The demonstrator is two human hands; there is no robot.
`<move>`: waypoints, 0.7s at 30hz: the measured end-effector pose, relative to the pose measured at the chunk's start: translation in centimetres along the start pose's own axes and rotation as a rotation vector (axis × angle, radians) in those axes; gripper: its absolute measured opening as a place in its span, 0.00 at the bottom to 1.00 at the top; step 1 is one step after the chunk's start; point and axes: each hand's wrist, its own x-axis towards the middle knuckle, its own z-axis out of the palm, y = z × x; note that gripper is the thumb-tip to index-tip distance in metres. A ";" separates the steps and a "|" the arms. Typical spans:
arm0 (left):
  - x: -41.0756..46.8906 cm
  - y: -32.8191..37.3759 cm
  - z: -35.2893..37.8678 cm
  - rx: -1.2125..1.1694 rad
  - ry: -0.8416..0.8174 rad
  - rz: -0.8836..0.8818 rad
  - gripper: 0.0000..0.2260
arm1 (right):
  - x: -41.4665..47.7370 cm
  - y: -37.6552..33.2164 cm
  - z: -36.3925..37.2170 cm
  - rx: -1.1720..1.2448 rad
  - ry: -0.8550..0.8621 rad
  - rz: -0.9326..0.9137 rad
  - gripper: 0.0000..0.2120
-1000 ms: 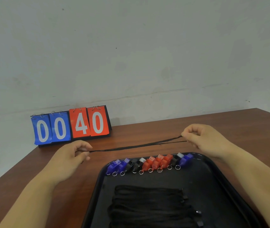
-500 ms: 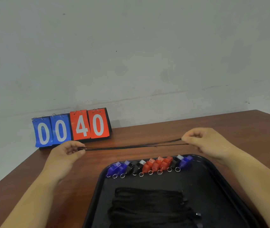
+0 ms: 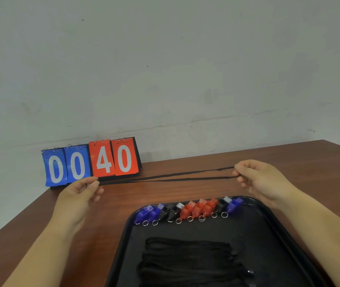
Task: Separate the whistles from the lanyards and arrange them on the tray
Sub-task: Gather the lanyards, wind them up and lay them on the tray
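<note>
A black lanyard (image 3: 165, 178) is stretched taut above the table, beyond the black tray (image 3: 272, 228). My left hand (image 3: 80, 195) pinches its left end and my right hand (image 3: 258, 179) pinches its right end, where the two strands part slightly. A row of several whistles (image 3: 187, 211), blue, black and red, each with a metal ring, lies along the tray's far edge. A pile of black lanyards (image 3: 189, 262) lies folded in the near part of the tray.
A flip scoreboard (image 3: 90, 161) reading 0040 stands at the back left of the brown table (image 3: 185, 193), against the white wall. The table's left edge runs diagonally at the lower left.
Both hands have lifted the stretched lanyard a little away from me, toward the scoreboard. The two strands have spread slightly near the right hand. The tray's contents have not moved.
</note>
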 end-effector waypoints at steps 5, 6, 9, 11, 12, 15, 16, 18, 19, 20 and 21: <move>0.5 0.2 0.6 -0.444 0.000 -0.163 0.08 | -0.8 0.0 0.4 -0.223 -0.016 -0.034 0.04; 0.5 0.2 0.7 -0.527 0.011 -0.184 0.10 | -1.0 0.0 0.6 -0.286 -0.022 -0.050 0.03; 0.7 0.4 0.6 -0.779 0.029 -0.245 0.16 | -1.9 -0.3 1.5 -0.484 -0.083 -0.087 0.02; 1.0 0.5 0.3 -0.933 0.047 -0.296 0.15 | -2.6 -0.6 2.0 -0.560 -0.150 -0.102 0.02; 1.1 0.6 0.1 -0.976 0.056 -0.314 0.15 | -2.8 -0.8 2.2 -0.594 -0.181 -0.114 0.02; 1.3 0.7 -0.1 -0.980 0.017 -0.331 0.13 | -3.4 -1.3 2.7 -0.675 -0.245 -0.145 0.03; 1.1 0.9 -0.1 -0.948 -0.012 -0.345 0.10 | -3.5 -1.4 2.8 -0.695 -0.256 -0.153 0.03; 0.3 1.4 0.3 -0.833 -0.066 -0.360 0.06 | -3.7 -1.4 2.9 -0.716 -0.269 -0.169 0.03; -0.2 1.7 0.6 -0.769 -0.085 -0.353 0.07 | -3.7 -1.4 2.9 -0.713 -0.274 -0.174 0.03; -0.8 2.0 1.0 -0.715 -0.098 -0.338 0.07 | -3.8 -1.5 2.9 -0.708 -0.279 -0.177 0.04; -1.3 2.4 1.5 -0.672 -0.109 -0.320 0.07 | -3.8 -1.5 2.9 -0.708 -0.286 -0.179 0.04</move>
